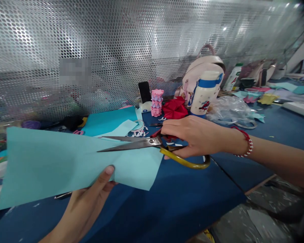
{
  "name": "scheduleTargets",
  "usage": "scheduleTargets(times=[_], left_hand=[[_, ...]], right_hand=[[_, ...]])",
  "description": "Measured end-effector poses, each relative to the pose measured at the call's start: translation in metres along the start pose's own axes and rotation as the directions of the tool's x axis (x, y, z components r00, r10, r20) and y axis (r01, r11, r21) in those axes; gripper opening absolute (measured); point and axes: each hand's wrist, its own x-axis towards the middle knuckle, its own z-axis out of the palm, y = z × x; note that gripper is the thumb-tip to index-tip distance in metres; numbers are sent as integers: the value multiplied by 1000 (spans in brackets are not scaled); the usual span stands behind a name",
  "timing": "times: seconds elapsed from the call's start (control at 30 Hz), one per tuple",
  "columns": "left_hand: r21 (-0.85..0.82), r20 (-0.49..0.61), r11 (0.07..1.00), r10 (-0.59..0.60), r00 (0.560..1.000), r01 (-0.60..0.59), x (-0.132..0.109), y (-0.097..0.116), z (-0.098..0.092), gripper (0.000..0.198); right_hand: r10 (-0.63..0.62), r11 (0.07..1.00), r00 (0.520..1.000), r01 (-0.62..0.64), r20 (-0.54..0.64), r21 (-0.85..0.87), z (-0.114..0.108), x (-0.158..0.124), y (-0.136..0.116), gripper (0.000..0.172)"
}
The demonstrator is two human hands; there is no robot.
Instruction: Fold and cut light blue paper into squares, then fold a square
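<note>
My left hand [91, 199] pinches the lower edge of a large light-blue paper sheet [53, 165], thumb on top, holding it up over the blue table [172, 202]. My right hand [195, 136] grips a pair of scissors [147, 144] with one red and one yellow handle. The blades are parted and lie across the sheet's right part, tips pointing left. A red and white bead bracelet [247, 143] circles my right wrist.
A perforated metal screen [116, 44] stands along the far edge of the table. Behind my hands are a phone [144, 91], a pink folded paper stack [157, 102], a red paper flower [174, 108], a white bottle [205, 92], a pink bag [202, 65], clear plastic [228, 109] and paper scraps.
</note>
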Motion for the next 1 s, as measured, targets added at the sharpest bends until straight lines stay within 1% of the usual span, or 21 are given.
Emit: scheduleTargets(times=[0.1,0.17,0.23,0.3,0.37,0.4,0.47,0.5,0.53,0.57,0.67,0.83,0.9,1.0], left_hand=[[2,8,1000,-2,1000,2,-2,1,0,76],[8,13,1000,-2,1000,2,-2,1,1,83],[8,15,1000,0,1000,0,0,1,2,91],[1,17,1000,5,1000,-5,2,1,3,95],[-8,23,1000,21,1000,-21,3,2,2,95],[-8,19,999,31,999,-31,3,3,1,95],[2,-9,999,36,999,-36,1,5,0,101],[7,-34,999,33,999,-33,0,7,-1,105],[10,-55,1000,22,998,-22,-1,9,-1,109],[8,-76,1000,8,997,-8,-3,11,-1,111],[-8,-89,1000,-30,996,29,-6,18,1,111],[-37,-145,996,-81,986,77,-7,24,5,113],[-31,-149,997,-81,986,77,-7,23,6,111],[-21,-135,997,-78,988,76,-7,21,6,107]], right_hand=[[3,999,1000,-4,12,47,0,1,1,39],[6,994,1000,-9,27,110,-1,3,2,39],[8,979,999,-16,42,202,-1,5,3,41],[18,945,998,-37,63,325,2,7,3,45],[28,868,994,-74,101,491,7,7,2,50],[37,800,990,-112,137,590,11,6,1,52],[60,612,973,-212,222,762,20,1,-3,53],[76,518,964,-258,257,816,25,-2,-6,53],[95,448,954,-297,286,843,30,-5,-9,54],[111,398,946,-325,306,858,34,-8,-11,55],[128,320,941,-339,314,885,46,-15,-16,56],[125,196,959,-274,253,942,65,-18,-22,53],[134,177,957,-277,256,944,71,-18,-25,56],[155,184,959,-265,239,946,76,-19,-29,58]])
